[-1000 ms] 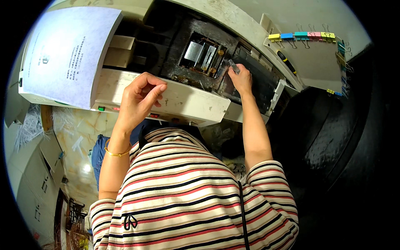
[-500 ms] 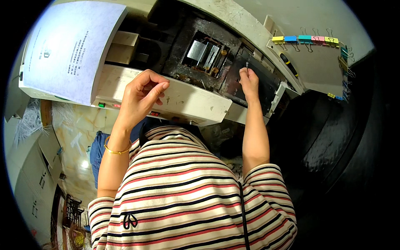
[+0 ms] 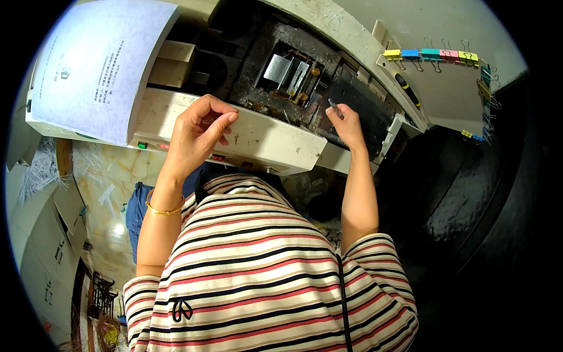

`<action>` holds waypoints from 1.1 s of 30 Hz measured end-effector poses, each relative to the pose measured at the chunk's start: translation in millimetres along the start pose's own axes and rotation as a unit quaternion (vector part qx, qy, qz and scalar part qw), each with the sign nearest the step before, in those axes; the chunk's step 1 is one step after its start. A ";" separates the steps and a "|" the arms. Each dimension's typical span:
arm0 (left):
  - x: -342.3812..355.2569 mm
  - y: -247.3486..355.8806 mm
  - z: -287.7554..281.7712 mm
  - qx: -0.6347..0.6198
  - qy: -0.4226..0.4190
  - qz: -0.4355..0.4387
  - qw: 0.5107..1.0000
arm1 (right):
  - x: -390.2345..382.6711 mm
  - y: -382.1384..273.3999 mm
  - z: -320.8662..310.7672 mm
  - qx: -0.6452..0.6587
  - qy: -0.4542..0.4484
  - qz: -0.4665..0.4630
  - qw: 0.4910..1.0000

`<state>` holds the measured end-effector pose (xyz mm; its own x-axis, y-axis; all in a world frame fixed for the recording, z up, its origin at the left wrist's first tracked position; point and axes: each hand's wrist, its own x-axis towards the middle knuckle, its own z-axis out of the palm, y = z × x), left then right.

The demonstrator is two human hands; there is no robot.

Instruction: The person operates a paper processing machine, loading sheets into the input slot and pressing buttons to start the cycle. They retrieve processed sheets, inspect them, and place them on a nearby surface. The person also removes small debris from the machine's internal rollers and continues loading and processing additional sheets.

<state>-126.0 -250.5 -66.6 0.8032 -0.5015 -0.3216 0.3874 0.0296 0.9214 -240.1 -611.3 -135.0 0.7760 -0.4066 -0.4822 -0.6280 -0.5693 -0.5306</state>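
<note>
You're pinching small grey piece (image 3: 336, 108) in right hand (image 3: 348, 127), over black plate (image 3: 366, 105). You're curling left hand (image 3: 202, 127) above white panel (image 3: 270, 138) (can't tell if it's gripping anything).

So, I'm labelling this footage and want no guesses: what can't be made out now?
Head view:
Small grey object: lower end, hidden by fingers of the right hand.
Left hand: palm, mostly hidden by its own curled fingers.
Machine: left top, covered by pale printed paper.
</note>
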 end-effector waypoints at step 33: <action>1.2 0.3 2.5 0.021 0.018 -0.006 1.000 | 35.9 37.5 -17.5 -0.276 0.280 0.010 0.919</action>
<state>-126.1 -253.2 -66.2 0.8148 -0.4693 -0.3403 0.3786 -0.0139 0.9255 -234.8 -659.8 -160.0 0.7709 -0.6363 0.0279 -0.6361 -0.7714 -0.0160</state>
